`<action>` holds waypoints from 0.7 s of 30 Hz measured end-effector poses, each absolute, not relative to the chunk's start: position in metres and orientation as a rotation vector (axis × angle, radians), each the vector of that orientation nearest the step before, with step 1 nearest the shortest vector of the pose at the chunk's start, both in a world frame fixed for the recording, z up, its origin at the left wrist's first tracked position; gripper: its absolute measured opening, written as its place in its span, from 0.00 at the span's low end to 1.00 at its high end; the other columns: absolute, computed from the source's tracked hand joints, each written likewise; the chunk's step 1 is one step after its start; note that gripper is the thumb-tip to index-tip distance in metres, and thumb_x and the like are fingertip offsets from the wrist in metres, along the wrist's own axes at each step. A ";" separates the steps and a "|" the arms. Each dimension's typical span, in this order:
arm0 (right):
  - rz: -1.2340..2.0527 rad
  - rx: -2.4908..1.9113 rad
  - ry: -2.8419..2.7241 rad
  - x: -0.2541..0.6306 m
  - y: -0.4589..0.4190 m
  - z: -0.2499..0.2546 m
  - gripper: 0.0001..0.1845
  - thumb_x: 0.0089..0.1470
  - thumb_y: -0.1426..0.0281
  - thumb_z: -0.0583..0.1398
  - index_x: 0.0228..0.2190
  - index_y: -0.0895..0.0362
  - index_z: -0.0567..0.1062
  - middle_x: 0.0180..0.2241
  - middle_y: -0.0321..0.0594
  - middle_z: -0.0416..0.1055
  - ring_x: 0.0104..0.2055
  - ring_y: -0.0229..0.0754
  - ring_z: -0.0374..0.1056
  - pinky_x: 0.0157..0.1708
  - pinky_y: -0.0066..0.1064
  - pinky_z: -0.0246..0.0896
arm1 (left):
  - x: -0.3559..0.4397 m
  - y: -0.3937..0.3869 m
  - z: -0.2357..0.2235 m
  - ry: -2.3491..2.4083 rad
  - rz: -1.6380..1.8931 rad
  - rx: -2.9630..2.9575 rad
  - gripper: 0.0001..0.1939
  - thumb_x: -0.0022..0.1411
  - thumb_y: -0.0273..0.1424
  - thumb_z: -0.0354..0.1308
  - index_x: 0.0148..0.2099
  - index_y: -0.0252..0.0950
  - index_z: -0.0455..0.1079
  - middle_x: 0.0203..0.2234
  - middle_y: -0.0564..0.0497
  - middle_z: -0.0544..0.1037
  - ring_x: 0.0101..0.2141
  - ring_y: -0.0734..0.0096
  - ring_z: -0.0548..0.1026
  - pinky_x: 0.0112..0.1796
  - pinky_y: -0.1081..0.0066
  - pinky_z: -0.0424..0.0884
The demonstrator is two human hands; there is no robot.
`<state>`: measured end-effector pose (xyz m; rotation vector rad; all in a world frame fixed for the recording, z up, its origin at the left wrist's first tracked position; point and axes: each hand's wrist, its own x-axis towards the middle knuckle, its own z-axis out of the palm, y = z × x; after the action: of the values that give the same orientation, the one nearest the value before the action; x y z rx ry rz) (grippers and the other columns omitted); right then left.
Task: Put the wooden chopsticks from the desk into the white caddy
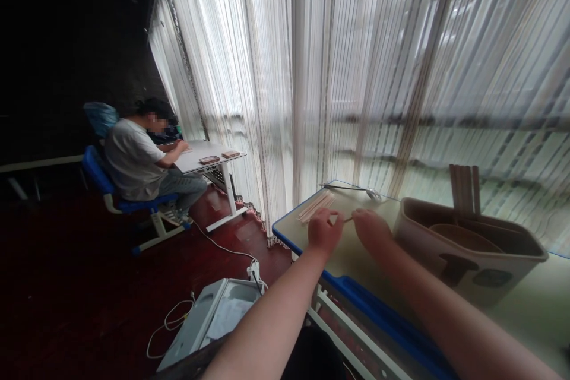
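Observation:
Over the table, my left hand and my right hand are close together with fingers closed. A short stretch of a thin chopstick-like stick shows between them; each hand hides one end. Just behind my left hand, several pale wooden sticks lie side by side on the tabletop. To the right of my right hand stands a beige bin with dark patches on its front. A round brown rim shows inside it, and several flat brown strips stick up at its back.
A metal ladle with a long dark handle lies at the table's back edge. Blue trim borders the table. Curtains hang behind it. Below left are an open grey box and white cables. Another person sits at a far desk.

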<state>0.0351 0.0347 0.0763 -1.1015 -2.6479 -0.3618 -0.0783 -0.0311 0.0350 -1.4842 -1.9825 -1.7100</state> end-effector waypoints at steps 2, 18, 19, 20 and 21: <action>-0.372 -1.121 -2.645 0.036 0.037 0.075 0.13 0.55 0.79 0.50 0.31 0.64 0.75 0.32 0.51 0.70 0.36 0.46 0.67 0.31 0.31 0.56 | -0.084 -0.031 0.036 -2.004 -1.940 -1.241 0.15 0.60 0.40 0.49 0.37 0.35 0.70 0.33 0.49 0.75 0.26 0.75 0.70 0.33 0.73 0.68; -0.142 -0.739 -2.458 0.059 -0.004 0.154 0.17 0.57 0.63 0.51 0.32 0.58 0.77 0.30 0.42 0.71 0.30 0.39 0.65 0.29 0.28 0.53 | -0.074 -0.028 0.035 -1.949 -1.739 -1.653 0.11 0.58 0.30 0.50 0.41 0.36 0.71 0.36 0.49 0.76 0.32 0.72 0.73 0.37 0.72 0.69; -0.116 -0.746 -2.463 0.062 -0.001 0.157 0.17 0.57 0.64 0.51 0.31 0.58 0.77 0.30 0.42 0.71 0.30 0.38 0.66 0.29 0.27 0.54 | -0.071 -0.030 0.036 -1.929 -1.693 -1.689 0.12 0.58 0.29 0.50 0.43 0.36 0.70 0.37 0.49 0.76 0.33 0.72 0.73 0.38 0.72 0.69; -0.087 -0.746 -2.469 0.064 0.002 0.158 0.16 0.57 0.64 0.52 0.31 0.58 0.77 0.30 0.42 0.71 0.30 0.39 0.66 0.29 0.27 0.54 | -0.069 -0.032 0.037 -1.913 -1.650 -1.726 0.12 0.58 0.29 0.50 0.44 0.36 0.70 0.38 0.49 0.75 0.34 0.72 0.72 0.39 0.72 0.69; -0.052 -0.737 -2.472 0.065 0.005 0.158 0.16 0.56 0.65 0.52 0.31 0.58 0.77 0.30 0.42 0.72 0.30 0.39 0.67 0.30 0.27 0.55 | -0.068 -0.034 0.038 -1.895 -1.606 -1.769 0.13 0.58 0.29 0.50 0.45 0.36 0.69 0.38 0.49 0.75 0.34 0.72 0.72 0.40 0.72 0.69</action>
<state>0.0653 0.0054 0.1584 -0.7371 -2.4722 -0.0521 -0.0677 -0.0337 0.0380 -1.7695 -1.8953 -1.6064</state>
